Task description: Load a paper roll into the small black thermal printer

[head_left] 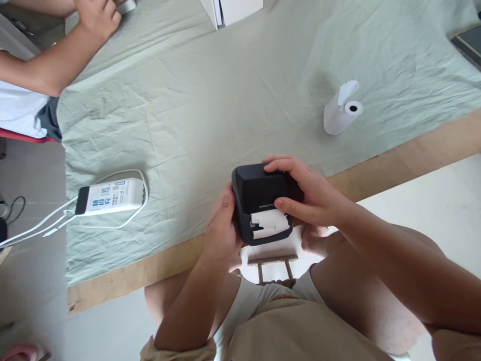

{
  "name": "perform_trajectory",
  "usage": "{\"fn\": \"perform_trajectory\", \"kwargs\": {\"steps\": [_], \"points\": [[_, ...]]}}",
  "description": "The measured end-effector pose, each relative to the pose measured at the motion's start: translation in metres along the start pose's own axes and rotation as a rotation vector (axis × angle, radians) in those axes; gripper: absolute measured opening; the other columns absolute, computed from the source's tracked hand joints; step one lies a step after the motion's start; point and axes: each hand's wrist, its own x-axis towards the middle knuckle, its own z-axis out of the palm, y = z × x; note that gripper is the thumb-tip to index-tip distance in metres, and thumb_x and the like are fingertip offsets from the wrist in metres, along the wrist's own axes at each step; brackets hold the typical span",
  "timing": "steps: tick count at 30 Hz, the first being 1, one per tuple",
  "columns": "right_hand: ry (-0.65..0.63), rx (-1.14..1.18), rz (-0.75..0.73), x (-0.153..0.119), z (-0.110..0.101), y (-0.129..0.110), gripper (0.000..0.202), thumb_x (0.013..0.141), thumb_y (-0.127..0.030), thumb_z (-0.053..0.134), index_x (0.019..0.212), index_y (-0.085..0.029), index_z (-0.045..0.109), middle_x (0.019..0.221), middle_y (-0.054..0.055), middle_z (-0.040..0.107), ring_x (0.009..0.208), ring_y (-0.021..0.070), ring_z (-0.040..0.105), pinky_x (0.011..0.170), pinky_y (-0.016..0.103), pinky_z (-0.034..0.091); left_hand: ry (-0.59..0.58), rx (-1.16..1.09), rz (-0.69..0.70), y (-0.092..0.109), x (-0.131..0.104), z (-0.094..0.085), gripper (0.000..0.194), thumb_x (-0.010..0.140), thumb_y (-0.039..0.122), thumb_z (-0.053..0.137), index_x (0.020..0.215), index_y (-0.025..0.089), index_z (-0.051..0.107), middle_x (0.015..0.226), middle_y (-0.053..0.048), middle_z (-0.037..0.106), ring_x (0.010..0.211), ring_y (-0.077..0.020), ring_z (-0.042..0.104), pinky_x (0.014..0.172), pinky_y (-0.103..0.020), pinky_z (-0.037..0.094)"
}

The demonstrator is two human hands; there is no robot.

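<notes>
A black label printer point(259, 193) is held between both hands over the table's near edge. White paper with a torn edge point(271, 224) shows in its lower part. My left hand point(224, 225) grips the printer's left side, thumb along the edge. On the right side, my right hand point(300, 190) holds it, with fingers on the top and the thumb beside the printed lettering. The undersides of both hands' grip are hidden.
A white paper roll point(336, 118) stands at the right on the green cloth point(225, 110). A white power strip point(112, 196) with cables lies left. A white box point(240, 10) is at the far edge; another person's arm point(71, 55) rests upper left.
</notes>
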Motion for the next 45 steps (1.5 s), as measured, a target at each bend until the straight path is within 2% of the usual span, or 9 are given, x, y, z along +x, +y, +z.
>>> {"fn": "perform_trajectory", "kwargs": {"steps": [14,24,26,28,31,36,38,41,45], "points": [[-0.011,-0.02,-0.034,0.001,-0.001,0.0,0.047,0.1,-0.04,0.066,0.142,-0.028,0.05,0.148,0.014,0.061,0.128,0.0263,0.067,0.104,0.043,0.058,-0.032,0.026,0.015,0.003,0.002,0.001,0.036,0.093,0.056,0.079,0.102,0.021,0.078,0.079,0.001,0.074,0.064,-0.0129,0.067,0.056,-0.022,0.053],[0.053,-0.146,-0.048,-0.002,0.001,0.001,0.063,0.093,-0.056,0.073,0.144,-0.026,0.052,0.15,0.017,0.059,0.129,0.0294,0.066,0.096,0.042,0.061,-0.046,0.027,0.039,0.005,0.006,0.002,0.038,0.085,0.055,0.087,0.099,0.021,0.078,0.077,0.001,0.073,0.064,-0.013,0.067,0.054,-0.022,0.052],[0.162,-0.275,-0.054,0.0,-0.001,-0.006,0.064,0.089,-0.061,0.076,0.139,-0.024,0.058,0.138,0.016,0.063,0.122,0.0298,0.068,0.089,0.041,0.061,-0.026,0.013,0.036,0.005,0.006,0.003,0.036,0.085,0.053,0.087,0.095,0.02,0.076,0.075,0.002,0.073,0.06,-0.012,0.065,0.052,-0.021,0.051],[0.306,-0.385,-0.068,0.004,-0.003,-0.017,0.052,0.089,-0.058,0.079,0.125,-0.023,0.064,0.103,0.007,0.069,0.091,0.0221,0.07,0.074,0.035,0.058,0.016,-0.005,0.027,0.004,0.005,0.003,0.032,0.088,0.049,0.086,0.09,0.02,0.074,0.075,0.001,0.075,0.059,-0.0115,0.065,0.051,-0.02,0.051],[0.448,-0.364,-0.005,0.011,-0.005,-0.034,0.022,0.101,-0.046,0.068,0.108,-0.026,0.063,0.058,-0.009,0.048,0.05,0.0119,0.048,0.053,0.029,0.044,0.08,0.027,-0.017,0.004,0.004,0.005,0.024,0.095,0.045,0.079,0.095,0.021,0.075,0.083,0.0,0.08,0.064,-0.0125,0.071,0.054,-0.02,0.053],[0.507,-0.293,0.133,0.021,-0.003,-0.04,0.016,0.104,-0.04,0.057,0.096,-0.027,0.06,0.074,-0.003,0.068,0.055,0.0135,0.058,0.054,0.031,0.044,0.06,0.04,0.004,0.004,0.002,0.006,0.021,0.102,0.041,0.069,0.1,0.021,0.076,0.093,-0.002,0.082,0.077,-0.0154,0.076,0.063,-0.022,0.056],[0.44,-0.406,0.104,0.024,-0.002,-0.04,0.012,0.099,-0.032,0.06,0.089,-0.025,0.063,0.078,-0.002,0.073,0.056,0.0122,0.059,0.053,0.029,0.04,0.058,0.046,0.011,0.003,0.003,0.005,0.023,0.102,0.042,0.069,0.099,0.021,0.077,0.092,-0.001,0.082,0.076,-0.0149,0.075,0.065,-0.023,0.056],[0.165,-0.655,0.131,0.028,-0.003,-0.046,0.015,0.094,-0.025,0.058,0.086,-0.024,0.071,0.069,-0.003,0.071,0.052,0.0112,0.049,0.05,0.029,0.025,0.029,0.041,0.035,0.002,0.004,0.003,0.024,0.1,0.044,0.072,0.1,0.021,0.079,0.09,-0.001,0.081,0.077,-0.014,0.073,0.069,-0.022,0.056],[-0.214,-0.762,0.278,0.034,-0.008,-0.06,0.025,0.093,-0.029,0.062,0.112,-0.028,0.077,0.074,0.0,0.073,0.054,0.014,0.046,0.051,0.03,0.019,-0.011,0.045,0.032,0.002,0.004,0.003,0.027,0.099,0.045,0.074,0.096,0.02,0.082,0.083,0.0,0.078,0.071,-0.0121,0.07,0.065,-0.02,0.056]]}}
